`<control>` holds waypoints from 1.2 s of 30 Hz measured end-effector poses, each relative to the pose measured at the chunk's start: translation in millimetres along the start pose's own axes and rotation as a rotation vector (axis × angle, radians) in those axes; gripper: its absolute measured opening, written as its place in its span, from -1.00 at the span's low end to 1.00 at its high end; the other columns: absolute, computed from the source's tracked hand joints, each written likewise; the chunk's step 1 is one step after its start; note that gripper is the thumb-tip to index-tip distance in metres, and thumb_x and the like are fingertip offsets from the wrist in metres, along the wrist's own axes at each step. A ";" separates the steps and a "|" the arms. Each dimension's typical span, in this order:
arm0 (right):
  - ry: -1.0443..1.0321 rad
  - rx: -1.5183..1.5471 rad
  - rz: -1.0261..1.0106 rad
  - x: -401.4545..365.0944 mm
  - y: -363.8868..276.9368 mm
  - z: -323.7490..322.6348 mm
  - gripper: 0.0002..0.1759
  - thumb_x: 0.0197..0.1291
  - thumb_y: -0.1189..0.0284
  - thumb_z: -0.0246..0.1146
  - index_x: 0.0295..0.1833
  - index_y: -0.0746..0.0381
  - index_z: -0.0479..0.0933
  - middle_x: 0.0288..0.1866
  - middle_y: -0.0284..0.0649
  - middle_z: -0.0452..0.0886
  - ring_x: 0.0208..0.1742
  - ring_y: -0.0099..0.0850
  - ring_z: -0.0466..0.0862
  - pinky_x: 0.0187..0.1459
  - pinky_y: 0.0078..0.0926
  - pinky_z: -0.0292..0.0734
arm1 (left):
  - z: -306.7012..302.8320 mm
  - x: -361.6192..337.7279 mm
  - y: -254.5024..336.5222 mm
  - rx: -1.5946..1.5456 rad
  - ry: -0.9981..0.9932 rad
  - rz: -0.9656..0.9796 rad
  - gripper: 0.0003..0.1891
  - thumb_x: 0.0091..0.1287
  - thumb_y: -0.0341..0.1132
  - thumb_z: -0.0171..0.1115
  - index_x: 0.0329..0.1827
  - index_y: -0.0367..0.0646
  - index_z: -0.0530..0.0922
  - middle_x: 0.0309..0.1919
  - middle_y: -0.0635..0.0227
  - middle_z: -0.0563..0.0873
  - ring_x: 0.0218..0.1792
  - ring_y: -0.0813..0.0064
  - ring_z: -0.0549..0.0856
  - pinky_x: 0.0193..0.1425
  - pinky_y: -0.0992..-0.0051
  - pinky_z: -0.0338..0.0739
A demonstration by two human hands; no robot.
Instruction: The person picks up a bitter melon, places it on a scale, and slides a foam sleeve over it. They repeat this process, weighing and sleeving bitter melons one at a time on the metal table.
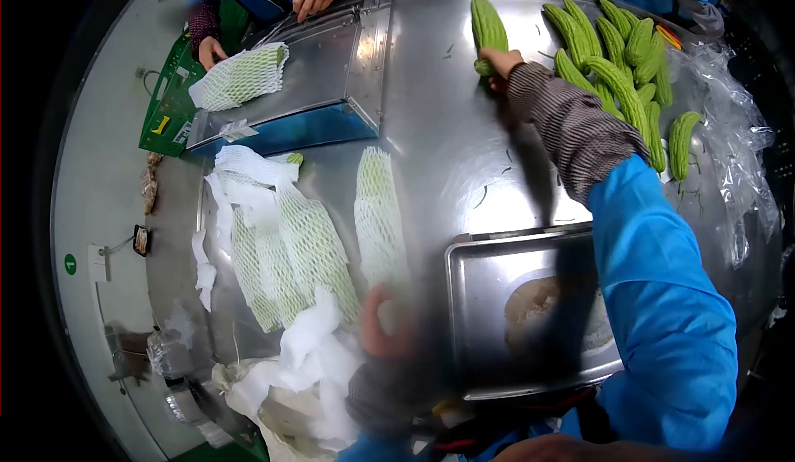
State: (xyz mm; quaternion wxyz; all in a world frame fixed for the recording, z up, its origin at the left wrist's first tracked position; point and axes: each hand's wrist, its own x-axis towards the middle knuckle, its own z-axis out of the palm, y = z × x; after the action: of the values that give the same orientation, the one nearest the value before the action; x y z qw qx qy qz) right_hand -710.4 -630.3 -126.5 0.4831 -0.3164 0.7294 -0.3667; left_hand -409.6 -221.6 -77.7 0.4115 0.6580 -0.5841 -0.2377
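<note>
In the head view, I see the right hand (500,63) grasping the near end of a bitter gourd (489,25) at the far side of the steel table (431,73), left of a gourd pile (619,77). The left hand (385,325) blurs at the near end of a net-sleeved gourd (378,197); I cannot tell its grip. A metal tray (455,329) lies right of it.

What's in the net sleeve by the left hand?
Toward the far end of the net sleeve, a green gourd shows through the mesh. Mesh and blur hide what's in the near end, by the left hand.
</note>
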 end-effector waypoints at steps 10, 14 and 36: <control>-0.823 0.657 0.143 -213.1 36.9 -130.8 -0.40 0.25 -0.02 0.05 0.18 0.24 0.42 -0.16 -0.01 0.64 -0.45 -0.47 0.62 -0.58 -0.64 0.39 | 15.9 36.7 69.4 -0.613 -0.142 -0.120 -0.65 0.44 -0.42 0.03 0.26 -0.28 0.39 -0.13 0.22 0.69 -0.05 0.45 0.64 0.11 0.46 0.50; -0.908 0.744 0.272 -316.7 64.1 -150.8 -0.35 0.22 -0.01 0.03 0.26 0.24 0.39 -0.07 -0.02 0.62 -0.57 -0.51 0.43 -0.60 -0.62 0.28 | 48.1 63.6 98.2 -1.222 -0.292 -0.525 -0.34 0.46 0.22 -0.18 0.51 0.08 0.13 0.29 0.10 0.45 0.30 0.21 0.43 0.28 0.16 0.42; -0.366 -0.489 -0.760 -479.9 95.4 -177.3 -0.18 0.18 0.13 0.28 0.41 0.34 0.16 -0.17 0.05 0.59 -0.08 -0.13 0.60 0.06 -0.33 0.47 | 40.1 -46.3 194.8 -1.279 -0.354 -0.427 -0.24 0.42 0.30 -0.21 0.45 -0.12 0.15 0.28 0.09 0.38 0.29 0.13 0.38 0.42 0.06 0.23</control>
State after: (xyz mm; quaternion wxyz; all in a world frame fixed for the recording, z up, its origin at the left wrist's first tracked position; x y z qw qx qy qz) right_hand -726.9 -147.4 67.0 0.3468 -0.7238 0.5302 -0.2732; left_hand -562.6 -183.4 52.2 0.5612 0.3385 -0.2454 -0.7143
